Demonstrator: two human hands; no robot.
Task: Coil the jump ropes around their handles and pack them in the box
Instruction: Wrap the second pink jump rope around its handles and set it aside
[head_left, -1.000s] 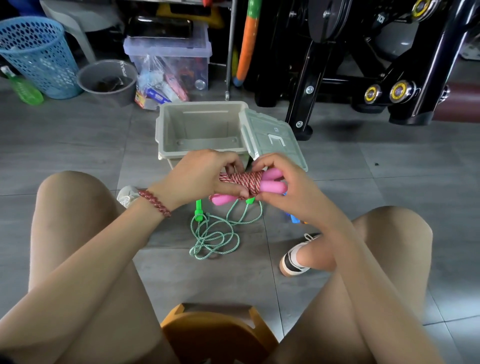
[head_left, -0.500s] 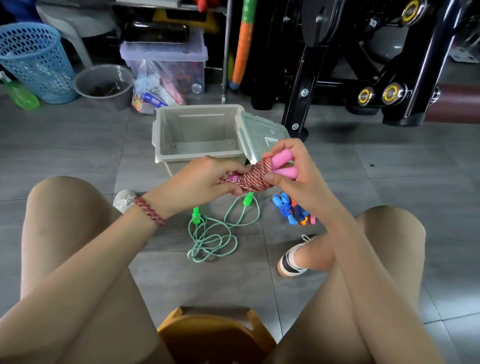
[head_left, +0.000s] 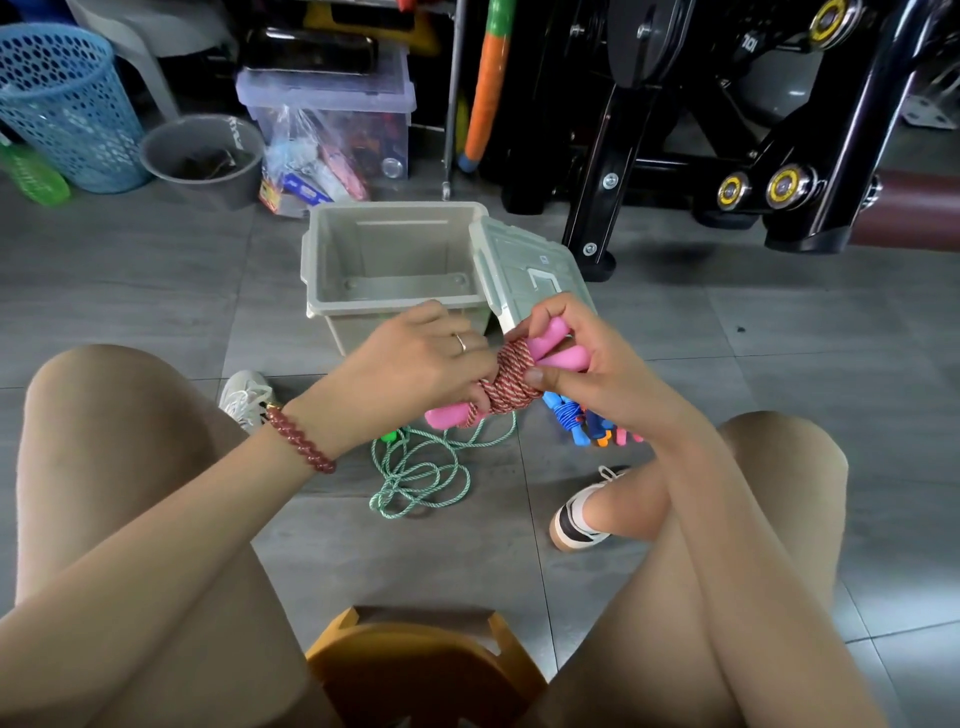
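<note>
Before box (head_left: 312, 280): right hand (head_left: 602, 366) grips rope (head_left: 511, 383); left hand (head_left: 410, 364) likely pinches.

I see through one wide-angle camera worn on the person's head, facing forward and tilted down. It sits close above the left hand (head_left: 410, 366) and right hand (head_left: 597, 374), which hold the pink jump rope (head_left: 506, 387) at centre. The box (head_left: 313, 260) lies just beyond at 12 o'clock, the left knee (head_left: 104, 410) at 9, the right knee (head_left: 779, 462) at 3, the stool (head_left: 415, 670) at 6.
</note>
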